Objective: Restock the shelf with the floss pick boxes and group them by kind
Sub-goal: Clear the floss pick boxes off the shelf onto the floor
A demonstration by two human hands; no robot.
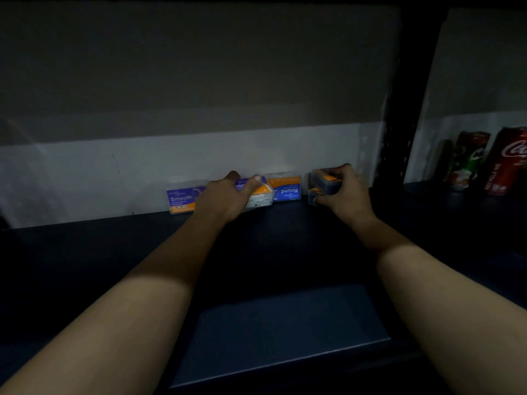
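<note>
Head view: dim dark shelf (114,252) w/ a pale back wall (171,161). Along the wall sits a row of floss pick boxes. Far left, a purple "Smooth" box (182,198) stands upright, label facing fwd. Just right of it the left hand (225,199) grips a second Smooth box (258,192), fingers over its top and thumb on the near side; box is tilted, white picks showing at its lower right, touching the next one. That next one is a blue "Round" box (286,189), upside down, orange band on top. A small gap further right, the right hand (342,189) is curled round a stack of two boxes (323,185), blue w/ orange edges, turned end-on so labels can't be read; lower box appears to rest on the shelf. Beyond a dark upright post (399,124), in the next bay, stand a red cola can (507,163) and a green-red can (467,161), well apart from the boxes.
</note>
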